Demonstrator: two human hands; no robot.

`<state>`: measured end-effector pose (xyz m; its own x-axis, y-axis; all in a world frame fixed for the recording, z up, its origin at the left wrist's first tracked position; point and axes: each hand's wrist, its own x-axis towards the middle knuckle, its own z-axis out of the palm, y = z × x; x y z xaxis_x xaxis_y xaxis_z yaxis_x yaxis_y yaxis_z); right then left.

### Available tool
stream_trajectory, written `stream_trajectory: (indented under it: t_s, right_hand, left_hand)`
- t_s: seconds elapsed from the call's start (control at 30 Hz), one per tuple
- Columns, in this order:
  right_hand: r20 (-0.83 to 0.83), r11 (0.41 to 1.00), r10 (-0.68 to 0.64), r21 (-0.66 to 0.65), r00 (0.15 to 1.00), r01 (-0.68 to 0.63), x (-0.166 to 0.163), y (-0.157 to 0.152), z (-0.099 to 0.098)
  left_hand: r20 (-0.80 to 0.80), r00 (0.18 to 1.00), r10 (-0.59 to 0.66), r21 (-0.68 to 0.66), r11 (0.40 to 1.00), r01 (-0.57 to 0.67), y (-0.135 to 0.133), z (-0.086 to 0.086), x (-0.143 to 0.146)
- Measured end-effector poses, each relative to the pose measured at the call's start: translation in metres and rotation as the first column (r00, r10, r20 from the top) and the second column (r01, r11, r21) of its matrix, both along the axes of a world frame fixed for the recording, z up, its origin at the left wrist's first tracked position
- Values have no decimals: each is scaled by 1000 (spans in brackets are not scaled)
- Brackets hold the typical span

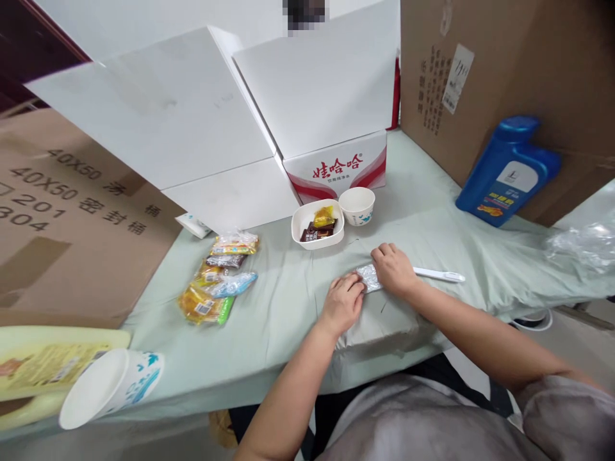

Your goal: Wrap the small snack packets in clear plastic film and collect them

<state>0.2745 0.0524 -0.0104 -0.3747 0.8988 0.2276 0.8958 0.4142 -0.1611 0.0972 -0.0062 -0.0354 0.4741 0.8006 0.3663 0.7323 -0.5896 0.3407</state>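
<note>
A small flat packet in crinkled clear, silvery plastic (369, 280) lies on the cloth-covered table between my hands; its contents cannot be made out. My left hand (343, 298) presses curled fingers on the packet's left end. At the other end, my right hand (393, 269) is closed with its fingers bent over the plastic. A slim white plastic tool (438, 275) sticks out to the right, just past my right hand; its near end is hidden. Beyond my hands stand a white bowl (323, 242) with a few small wrapped snacks in it and a white paper cup (357, 208) touching it.
Several packaged snacks (216, 278) lie in a heap to the left. A paper cup (98, 390) and a yellow jug (52, 362) occupy the near left edge. White boxes (317, 89) line the back. A blue bottle (509, 173) leans by a brown carton (480, 77), right.
</note>
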Motion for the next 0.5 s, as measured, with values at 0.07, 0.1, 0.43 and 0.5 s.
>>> stream_trajectory:
  t_s: [0.07, 0.1, 0.43, 0.5]
  right_hand:
    - [-89, 981, 189, 70, 978, -184, 5, -3, -2]
    - [-125, 953, 299, 98, 946, -288, 6, -7, -5]
    - [-165, 891, 453, 95, 876, -444, 7, -27, -32]
    - [-142, 887, 462, 64, 875, -458, 10, -29, -26]
  left_hand:
    - [13, 1000, -15, 8, 1000, 15, 1, -1, -1]
    - [18, 1000, -10, 11, 1000, 10, 1, -2, -1]
    - [85, 995, 59, 76, 995, -65, 0, -6, 1]
    - [112, 992, 60, 81, 994, -69, -1, -4, 1]
